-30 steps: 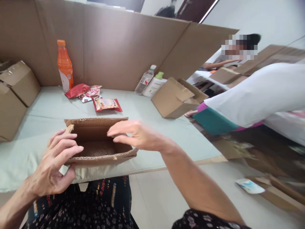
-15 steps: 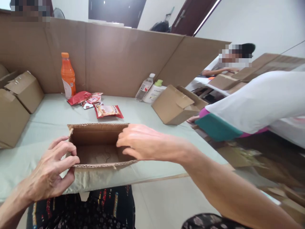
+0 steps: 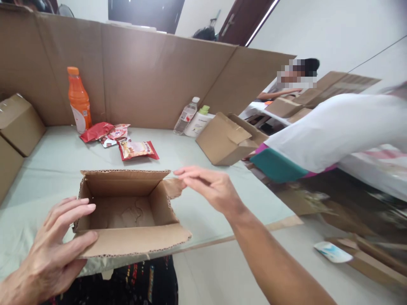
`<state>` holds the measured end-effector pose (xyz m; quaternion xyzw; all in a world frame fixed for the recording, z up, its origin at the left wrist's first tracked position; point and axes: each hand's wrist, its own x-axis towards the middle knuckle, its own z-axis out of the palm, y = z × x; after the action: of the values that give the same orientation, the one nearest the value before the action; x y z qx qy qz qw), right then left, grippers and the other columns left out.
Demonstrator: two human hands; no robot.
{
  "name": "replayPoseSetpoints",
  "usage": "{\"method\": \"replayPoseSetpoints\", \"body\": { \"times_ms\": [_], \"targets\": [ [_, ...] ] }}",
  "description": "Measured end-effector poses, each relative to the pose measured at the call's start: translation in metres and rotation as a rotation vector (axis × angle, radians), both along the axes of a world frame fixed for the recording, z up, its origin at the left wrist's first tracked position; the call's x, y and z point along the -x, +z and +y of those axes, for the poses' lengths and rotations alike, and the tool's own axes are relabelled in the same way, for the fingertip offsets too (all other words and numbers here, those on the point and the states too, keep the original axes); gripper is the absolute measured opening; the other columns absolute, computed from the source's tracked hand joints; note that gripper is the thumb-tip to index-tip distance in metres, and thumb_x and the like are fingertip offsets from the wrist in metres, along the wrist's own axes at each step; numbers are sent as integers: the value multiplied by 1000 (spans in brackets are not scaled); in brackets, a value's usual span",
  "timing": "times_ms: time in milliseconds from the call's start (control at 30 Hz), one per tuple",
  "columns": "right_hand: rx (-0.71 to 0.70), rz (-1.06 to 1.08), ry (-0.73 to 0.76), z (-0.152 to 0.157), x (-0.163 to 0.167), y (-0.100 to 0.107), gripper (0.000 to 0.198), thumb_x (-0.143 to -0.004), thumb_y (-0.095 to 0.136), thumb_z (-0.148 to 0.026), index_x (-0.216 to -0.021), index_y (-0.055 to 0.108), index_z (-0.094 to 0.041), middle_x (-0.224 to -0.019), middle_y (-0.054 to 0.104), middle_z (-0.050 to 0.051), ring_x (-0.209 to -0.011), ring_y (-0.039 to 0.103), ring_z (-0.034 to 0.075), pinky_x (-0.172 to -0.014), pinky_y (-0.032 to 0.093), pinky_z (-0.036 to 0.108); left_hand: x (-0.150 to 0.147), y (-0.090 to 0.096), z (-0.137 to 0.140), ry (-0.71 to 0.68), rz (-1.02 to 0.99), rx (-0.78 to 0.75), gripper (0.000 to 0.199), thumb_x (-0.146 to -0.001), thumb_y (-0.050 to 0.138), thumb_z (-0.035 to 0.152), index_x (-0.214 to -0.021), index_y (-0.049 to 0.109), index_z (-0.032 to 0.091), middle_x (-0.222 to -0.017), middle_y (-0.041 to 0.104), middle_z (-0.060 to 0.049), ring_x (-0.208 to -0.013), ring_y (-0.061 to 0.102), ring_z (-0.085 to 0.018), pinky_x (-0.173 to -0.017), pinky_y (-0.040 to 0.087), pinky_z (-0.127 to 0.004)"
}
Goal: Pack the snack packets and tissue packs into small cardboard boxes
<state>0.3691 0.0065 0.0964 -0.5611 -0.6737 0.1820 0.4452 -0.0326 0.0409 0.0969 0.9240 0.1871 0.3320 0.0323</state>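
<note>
An open cardboard box (image 3: 127, 212) with rough-cut edges sits in front of me at the table's near side. Its inside shows no contents. The near flap (image 3: 133, 241) is folded out toward me, and a torn right flap (image 3: 173, 187) leans outward. At the box's left end, my left hand (image 3: 60, 241) has its fingers spread over the wall and its thumb on the near flap. My right hand (image 3: 210, 186) is by the right flap, fingers stretched out, the fingertips at the flap's outer edge; whether they press on it I cannot tell.
Behind the box lie red snack packets (image 3: 138, 150), with an orange drink bottle (image 3: 79, 101) beyond. A clear bottle (image 3: 187, 116), a white bottle (image 3: 199, 123) and another open box (image 3: 222, 140) stand right. More boxes (image 3: 22, 123) are left; a cardboard screen (image 3: 136, 80) closes the back. Co-workers sit right.
The near flap has folded out toward me and the right flap outward. My right hand has moved from inside the box to its right side. My left hand's fingers have straightened.
</note>
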Motion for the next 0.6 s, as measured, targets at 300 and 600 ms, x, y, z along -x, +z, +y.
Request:
{"method": "replayPoseSetpoints", "body": {
  "times_ms": [300,600],
  "targets": [
    [121,-603,-94,181,30,-64,68,-79,73,-17,-147,62,-15,-162,49,19,-146,47,39,-119,38,55,-2,-1,-3,17,25,38,42,-82,50,-8,-110,66,20,-151,49,-15,-149,43,-36,-116,44,-62],
    [86,-347,-245,185,0,-44,35,-100,46,-19,-121,74,-18,-121,79,9,-109,74,26,-97,57,43,-6,0,-3,43,2,54,42,-81,53,-8,-109,66,21,-151,49,-14,-148,45,-38,-112,50,-60]
  ]
}}
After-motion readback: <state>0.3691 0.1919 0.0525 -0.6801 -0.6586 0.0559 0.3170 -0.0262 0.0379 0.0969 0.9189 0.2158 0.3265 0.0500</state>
